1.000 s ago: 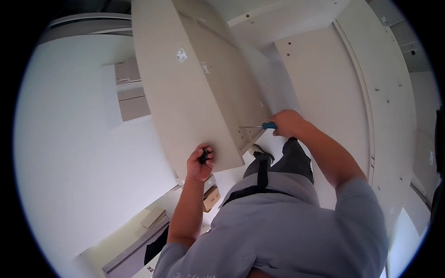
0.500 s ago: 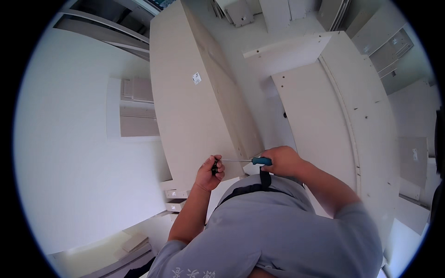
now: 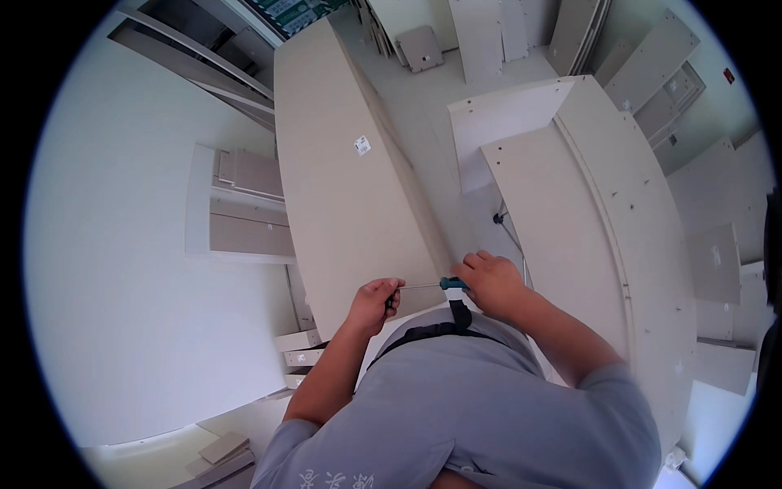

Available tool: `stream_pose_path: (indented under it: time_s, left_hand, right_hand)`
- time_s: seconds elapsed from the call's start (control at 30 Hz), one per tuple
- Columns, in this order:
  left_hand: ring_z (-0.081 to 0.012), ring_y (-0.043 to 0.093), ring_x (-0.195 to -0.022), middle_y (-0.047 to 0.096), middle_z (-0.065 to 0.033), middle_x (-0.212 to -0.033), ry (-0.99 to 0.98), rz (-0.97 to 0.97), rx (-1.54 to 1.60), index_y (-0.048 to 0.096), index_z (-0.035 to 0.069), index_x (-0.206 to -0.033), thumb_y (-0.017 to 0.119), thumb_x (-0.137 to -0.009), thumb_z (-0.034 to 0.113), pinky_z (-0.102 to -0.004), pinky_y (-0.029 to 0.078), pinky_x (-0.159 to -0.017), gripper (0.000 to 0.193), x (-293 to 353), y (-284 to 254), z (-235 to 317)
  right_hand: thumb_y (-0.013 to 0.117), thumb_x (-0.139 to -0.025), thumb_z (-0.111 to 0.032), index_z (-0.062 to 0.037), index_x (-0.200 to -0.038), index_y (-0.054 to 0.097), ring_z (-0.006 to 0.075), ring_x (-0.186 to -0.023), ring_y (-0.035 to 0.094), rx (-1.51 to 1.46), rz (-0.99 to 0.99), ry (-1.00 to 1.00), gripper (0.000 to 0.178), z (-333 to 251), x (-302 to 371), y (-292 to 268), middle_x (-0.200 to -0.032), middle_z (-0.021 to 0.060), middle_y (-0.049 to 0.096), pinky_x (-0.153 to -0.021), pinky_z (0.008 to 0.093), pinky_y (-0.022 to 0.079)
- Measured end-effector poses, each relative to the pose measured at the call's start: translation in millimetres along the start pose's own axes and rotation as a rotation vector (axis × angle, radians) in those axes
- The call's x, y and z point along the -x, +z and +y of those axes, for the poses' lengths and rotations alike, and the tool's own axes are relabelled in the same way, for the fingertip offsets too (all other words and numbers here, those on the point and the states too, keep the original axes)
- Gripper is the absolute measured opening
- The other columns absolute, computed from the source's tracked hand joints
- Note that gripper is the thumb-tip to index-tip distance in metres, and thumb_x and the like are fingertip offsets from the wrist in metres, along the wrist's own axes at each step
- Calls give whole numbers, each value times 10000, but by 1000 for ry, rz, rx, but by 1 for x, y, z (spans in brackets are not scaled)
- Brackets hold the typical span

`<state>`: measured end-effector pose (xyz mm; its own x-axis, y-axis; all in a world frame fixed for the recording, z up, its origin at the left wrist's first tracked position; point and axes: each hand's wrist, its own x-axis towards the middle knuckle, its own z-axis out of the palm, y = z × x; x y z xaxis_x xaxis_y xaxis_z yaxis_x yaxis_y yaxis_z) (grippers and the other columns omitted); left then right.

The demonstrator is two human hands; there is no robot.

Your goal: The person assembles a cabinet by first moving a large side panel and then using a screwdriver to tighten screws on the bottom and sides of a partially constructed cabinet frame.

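Note:
A screwdriver [image 3: 452,284] with a teal handle lies level in front of my waist. My right hand [image 3: 494,282] is closed round the end of its handle. The thin metal shaft reaches left to my left hand [image 3: 376,305], whose fingers are closed on a small black part beside the tip. Most of that part is hidden, so its kind cannot be made out. Just beyond my hands is the near end of a long beige board box [image 3: 350,220] with a small white label.
A partly assembled beige cabinet [image 3: 554,187] with screw holes stands to the right. On the left lies a large white panel [image 3: 147,269]. Further boards [image 3: 476,37] lean at the back, and a thin dark stand [image 3: 499,218] shows beside the cabinet.
The view has shifted slightly. My left hand has turned, hiding more of the black part. My right hand's fingers have moved over the handle's end, which now shows less.

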<state>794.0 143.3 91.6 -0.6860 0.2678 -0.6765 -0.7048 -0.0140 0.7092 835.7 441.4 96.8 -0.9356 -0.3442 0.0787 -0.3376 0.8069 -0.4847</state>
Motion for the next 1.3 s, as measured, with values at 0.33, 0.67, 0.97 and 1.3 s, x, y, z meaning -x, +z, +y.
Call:
stream_pose_path:
  time_s: [0.33, 0.67, 0.97, 1.3]
  left_hand:
    - [-124, 506, -667, 584, -45, -797, 288, -141, -19, 605, -17, -1268, 632, -1014, 328, -265, 413, -564, 429, 14, 39, 25]
    - [-81, 427, -595, 477, 29, -753, -77, 298, 362, 540, 140, -915, 589, -1015, 461, -196, 324, -461, 340, -38, -12, -35]
    - [-85, 407, -536, 483, 16, -720, -121, 444, 258, 547, 130, -887, 617, -991, 488, -204, 294, -411, 380, -45, -2, -35]
    - [-79, 420, -516, 499, 18, -703, -97, 440, 225, 571, 134, -869, 605, -995, 497, -195, 312, -396, 386, -45, -1, -37]
  right_hand:
    - [852, -760, -171, -81, -1042, 602, 282, -919, 652, -773, 27, 243, 387, 33, 26, 39, -1008, 109, 639, -807, 368, 524]
    - [853, -743, -163, -105, -1083, 642, 317, -967, 661, -638, 23, 232, 404, 138, 51, 54, -1063, 98, 656, -846, 395, 541]
    - [795, -810, -310, -146, -1122, 656, 297, -981, 672, -573, -296, 57, 380, 179, 20, 106, -1055, 62, 668, -826, 421, 538]
    - [801, -799, -293, -134, -1085, 658, 325, -928, 684, -590, -297, -46, 357, 182, -11, 103, -1028, 76, 676, -794, 441, 541]
